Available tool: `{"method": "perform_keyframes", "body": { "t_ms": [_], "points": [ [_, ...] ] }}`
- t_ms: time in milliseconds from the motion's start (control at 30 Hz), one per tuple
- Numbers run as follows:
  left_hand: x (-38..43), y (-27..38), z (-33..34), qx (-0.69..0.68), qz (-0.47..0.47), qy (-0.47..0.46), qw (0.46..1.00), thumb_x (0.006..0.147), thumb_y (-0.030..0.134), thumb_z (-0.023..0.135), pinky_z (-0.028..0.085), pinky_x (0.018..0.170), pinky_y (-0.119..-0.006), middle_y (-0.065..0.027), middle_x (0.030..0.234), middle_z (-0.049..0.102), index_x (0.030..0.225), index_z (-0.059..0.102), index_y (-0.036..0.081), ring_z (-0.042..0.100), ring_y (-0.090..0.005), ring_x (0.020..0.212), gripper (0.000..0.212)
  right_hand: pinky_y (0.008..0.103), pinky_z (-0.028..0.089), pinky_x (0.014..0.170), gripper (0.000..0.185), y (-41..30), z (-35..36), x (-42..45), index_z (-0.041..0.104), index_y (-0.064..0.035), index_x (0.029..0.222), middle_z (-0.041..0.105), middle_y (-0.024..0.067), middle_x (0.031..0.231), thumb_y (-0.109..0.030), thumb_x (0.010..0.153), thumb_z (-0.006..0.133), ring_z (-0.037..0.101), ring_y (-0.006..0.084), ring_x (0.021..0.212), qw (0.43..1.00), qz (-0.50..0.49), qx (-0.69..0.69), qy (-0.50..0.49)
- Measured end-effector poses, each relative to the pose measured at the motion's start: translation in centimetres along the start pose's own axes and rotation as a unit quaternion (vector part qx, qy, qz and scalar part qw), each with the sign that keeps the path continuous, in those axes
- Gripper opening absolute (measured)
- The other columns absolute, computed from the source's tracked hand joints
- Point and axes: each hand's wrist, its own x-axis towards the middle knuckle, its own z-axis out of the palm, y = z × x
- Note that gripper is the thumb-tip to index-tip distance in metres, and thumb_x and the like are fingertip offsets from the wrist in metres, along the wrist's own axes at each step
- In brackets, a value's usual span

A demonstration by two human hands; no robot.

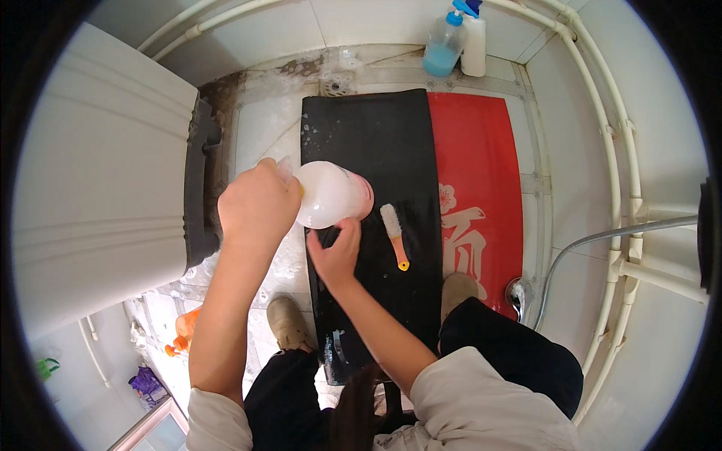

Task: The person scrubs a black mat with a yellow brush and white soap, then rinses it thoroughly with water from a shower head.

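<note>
My left hand (258,204) is closed around the neck end of a white plastic bottle (334,194), tilted on its side above a black mat (372,146). A bit of clear plastic and a yellow part show at its fist. The bottle's base is pinkish and bears printing. My right hand (337,251) is at the bottle's near side, thumb apart from the fingers, slightly blurred; whether it grips the bottle is unclear. On the mat to the right lies a scrub brush (393,237) with pale bristles and an orange handle with a yellow end.
Beneath the black mat's right side lies a red mat (479,146) with pale characters. A shower head (518,296) with a metal hose rests at right. Pump bottles (443,53) stand by the far wall, near a floor drain (337,85). A white appliance (107,163) occupies the left; an orange bottle (185,330) lies nearby.
</note>
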Motion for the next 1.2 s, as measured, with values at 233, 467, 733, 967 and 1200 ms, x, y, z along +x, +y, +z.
{"method": "perform_keyframes", "body": {
  "t_ms": [233, 467, 733, 967, 1200],
  "points": [
    [1.0, 1.1, 1.5, -0.031, 0.016, 0.005, 0.999, 0.075, 0.030, 0.048, 0.047, 0.061, -0.037, -0.0157, 0.068, 0.059, 0.079, 0.055, 0.001, 0.059, -0.0310, 0.065, 0.030, 0.0430, 0.034, 0.081, 0.045, 0.7, 1.7, 1.0, 0.042, 0.0027, 0.107, 0.046, 0.0217, 0.104, -0.016, 0.071, 0.060, 0.043, 0.0373, 0.096, 0.987, -0.004, 0.077, -0.141],
    [2.4, 0.9, 7.1, 0.002, 0.063, 0.042, 0.997, 0.076, 0.034, 0.049, 0.046, 0.049, -0.036, -0.0133, 0.058, 0.058, 0.074, 0.047, 0.004, 0.058, -0.0288, 0.054, 0.029, 0.0384, 0.039, 0.073, 0.025, 1.7, 2.2, -3.3, 0.058, -0.0083, 0.095, 0.060, 0.0117, 0.077, -0.020, 0.073, 0.059, 0.056, 0.0310, 0.069, 0.991, 0.012, 0.046, -0.127],
    [2.9, -1.2, 10.8, 0.071, 0.179, 0.135, 0.972, 0.078, 0.027, 0.049, 0.045, 0.044, -0.032, -0.0070, 0.050, 0.052, 0.072, 0.046, 0.007, 0.056, -0.0227, 0.047, 0.021, 0.0420, 0.041, 0.060, 0.024, 1.4, 2.0, -3.7, 0.058, -0.0022, 0.085, 0.059, 0.0153, 0.073, -0.022, 0.071, 0.060, 0.056, 0.0334, 0.065, 0.984, 0.079, 0.012, -0.157],
    [3.1, 0.0, 12.0, 0.062, 0.182, 0.095, 0.977, 0.079, 0.024, 0.049, 0.045, 0.041, -0.029, -0.0057, 0.052, 0.053, 0.065, 0.046, 0.008, 0.056, -0.0203, 0.045, 0.021, 0.0423, 0.041, 0.060, 0.028, 1.4, 2.3, -3.5, 0.055, -0.0021, 0.089, 0.058, 0.0150, 0.070, -0.021, 0.069, 0.060, 0.055, 0.0340, 0.064, 0.989, 0.086, 0.014, -0.115],
    [3.7, 0.4, 11.9, 0.107, 0.232, 0.092, 0.963, 0.078, 0.024, 0.049, 0.045, 0.044, -0.031, -0.0084, 0.055, 0.055, 0.071, 0.047, 0.006, 0.057, -0.0221, 0.051, 0.019, 0.0404, 0.042, 0.059, 0.033, 1.2, 2.5, -3.2, 0.054, -0.0038, 0.094, 0.058, 0.0158, 0.071, -0.029, 0.074, 0.059, 0.055, 0.0345, 0.064, 0.984, 0.120, -0.041, -0.123]
  ]
}}
